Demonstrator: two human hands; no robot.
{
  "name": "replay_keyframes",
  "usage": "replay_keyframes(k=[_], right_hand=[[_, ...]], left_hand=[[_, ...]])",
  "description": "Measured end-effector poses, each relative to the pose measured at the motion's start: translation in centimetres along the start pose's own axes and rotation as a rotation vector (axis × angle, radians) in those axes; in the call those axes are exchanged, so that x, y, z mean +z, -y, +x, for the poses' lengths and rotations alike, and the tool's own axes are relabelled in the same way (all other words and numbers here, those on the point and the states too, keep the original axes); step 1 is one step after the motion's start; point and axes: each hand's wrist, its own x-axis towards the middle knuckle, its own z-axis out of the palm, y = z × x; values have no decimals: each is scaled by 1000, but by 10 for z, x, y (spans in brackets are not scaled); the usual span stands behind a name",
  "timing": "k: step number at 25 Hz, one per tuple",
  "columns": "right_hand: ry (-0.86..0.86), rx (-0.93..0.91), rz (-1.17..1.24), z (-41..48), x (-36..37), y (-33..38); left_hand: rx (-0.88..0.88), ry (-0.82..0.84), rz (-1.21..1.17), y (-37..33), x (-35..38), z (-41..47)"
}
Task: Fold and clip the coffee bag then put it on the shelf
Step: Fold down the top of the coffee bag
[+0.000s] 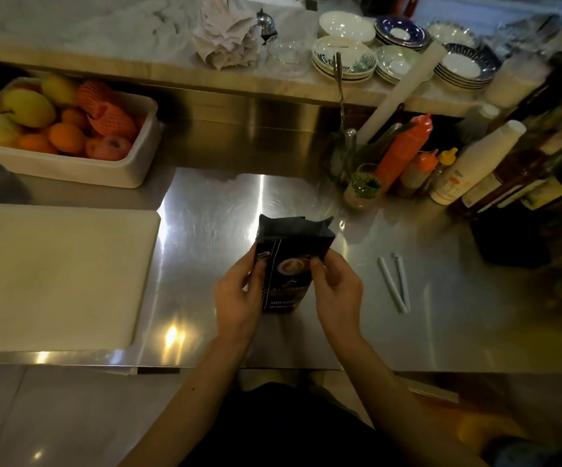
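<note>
On the steel counter (205,210), the dark coffee bag (288,264) is held upright, its left edge gripped by the left hand (235,298) and its right edge pinched by the right hand (337,291). The bag's top is seen open and unfolded. To the right, the white bag clip (395,283) lies untouched. Folding, clipping and shelving are judged still to be done.

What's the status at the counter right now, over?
Left hand and right hand both gripping coffee bag, upright on steel counter. Top open, unfolded. Clip lying open to the right, untouched. Nothing in the way.
</note>
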Motion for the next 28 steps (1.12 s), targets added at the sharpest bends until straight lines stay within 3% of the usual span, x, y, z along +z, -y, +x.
replay_keyframes(k=[17, 24, 28], right_hand=[[68, -32, 86, 50, -41, 8], [164, -53, 39, 70, -50, 13], [206, -63, 30, 78, -53, 17]], left_hand=[[-6, -79, 49, -20, 40, 37], [-73, 110, 93, -29, 24, 56], [-46, 138, 122, -33, 18, 63]])
